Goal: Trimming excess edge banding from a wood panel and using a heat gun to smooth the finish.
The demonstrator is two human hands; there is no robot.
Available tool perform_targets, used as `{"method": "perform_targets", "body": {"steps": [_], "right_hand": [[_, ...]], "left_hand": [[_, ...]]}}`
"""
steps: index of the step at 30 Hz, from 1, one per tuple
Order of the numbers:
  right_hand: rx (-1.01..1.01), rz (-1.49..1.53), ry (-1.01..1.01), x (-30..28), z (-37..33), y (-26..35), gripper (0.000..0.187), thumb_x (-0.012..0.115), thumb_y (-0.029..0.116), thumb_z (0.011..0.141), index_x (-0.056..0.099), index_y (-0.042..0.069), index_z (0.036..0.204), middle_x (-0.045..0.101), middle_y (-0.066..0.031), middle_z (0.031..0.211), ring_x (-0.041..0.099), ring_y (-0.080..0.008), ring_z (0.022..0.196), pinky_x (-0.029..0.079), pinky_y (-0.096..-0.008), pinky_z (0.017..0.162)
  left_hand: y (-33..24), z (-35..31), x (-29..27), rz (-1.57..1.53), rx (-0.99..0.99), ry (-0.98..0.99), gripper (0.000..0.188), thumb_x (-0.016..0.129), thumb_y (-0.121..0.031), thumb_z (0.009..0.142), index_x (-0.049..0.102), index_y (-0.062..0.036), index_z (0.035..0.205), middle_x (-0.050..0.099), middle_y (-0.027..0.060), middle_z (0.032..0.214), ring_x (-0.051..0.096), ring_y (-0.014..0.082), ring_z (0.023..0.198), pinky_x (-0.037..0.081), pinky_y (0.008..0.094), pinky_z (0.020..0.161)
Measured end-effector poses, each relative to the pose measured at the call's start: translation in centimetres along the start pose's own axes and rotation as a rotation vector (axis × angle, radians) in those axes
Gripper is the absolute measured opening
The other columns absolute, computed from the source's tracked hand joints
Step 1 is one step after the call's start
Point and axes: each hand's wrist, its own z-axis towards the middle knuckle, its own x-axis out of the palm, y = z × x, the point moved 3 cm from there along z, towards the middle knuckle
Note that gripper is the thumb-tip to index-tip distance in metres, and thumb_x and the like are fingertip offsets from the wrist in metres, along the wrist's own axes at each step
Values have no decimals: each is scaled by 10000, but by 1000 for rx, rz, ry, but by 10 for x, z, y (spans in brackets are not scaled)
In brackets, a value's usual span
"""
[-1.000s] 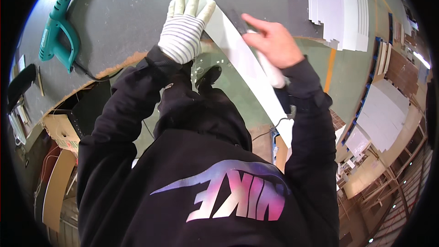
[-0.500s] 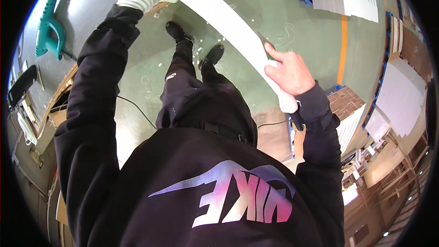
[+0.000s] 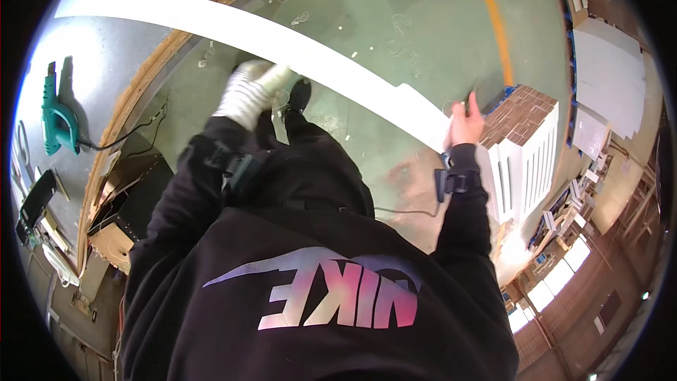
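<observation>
A long white strip, panel-like and slightly bowed in this view, crosses from the grey table at upper left to my right hand. A notch-like step shows in its far edge near the right end. My right hand, bare, grips that end. A thin dark pointed tool sticks up from between its fingers; its kind is unclear. My left hand, in a striped white glove, is at the strip's near edge, around its middle. Motion smears its fingers, so whether they grip is unclear.
On the grey table at left lies a teal power tool with a dark cord. A wooden rim edges the table. Stacked brown-topped white pieces stand at right. Scraps and thin strings litter the green floor.
My left hand has shifted from the upper part of the strip down and right. The strip now lies flatter across the view, its left end over the table. My right hand has risen slightly rightward.
</observation>
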Motion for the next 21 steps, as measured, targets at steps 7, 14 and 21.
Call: {"method": "perform_targets", "body": {"steps": [7, 14, 21], "right_hand": [[171, 530, 427, 69, -70, 106, 617, 605, 97, 884, 415, -14, 1461, 661, -80, 879, 630, -143, 809, 503, -266, 759], [-383, -176, 1173, 177, -77, 269, 621, 662, 196, 842, 485, -36, 1391, 597, -68, 686, 489, -104, 604, 454, -266, 617], [-511, -590, 1410, 268, -114, 360, 616, 624, 276, 797, 540, 1, 1342, 492, -162, 604, 503, -158, 583, 466, -331, 641]], "left_hand": [[21, 42, -27, -813, 91, -15, 338, 681, -195, 913, 576, -5, 1172, 679, 145, 1087, 668, 288, 998, 555, 456, 861], [48, 12, -52, -709, 124, -98, 298, 704, -222, 924, 622, -31, 1137, 684, 49, 1005, 669, 152, 864, 559, 312, 727], [47, -2, -51, -751, 237, -285, 232, 651, -185, 954, 625, -11, 1105, 668, 13, 980, 577, 63, 852, 495, 250, 751]]}}
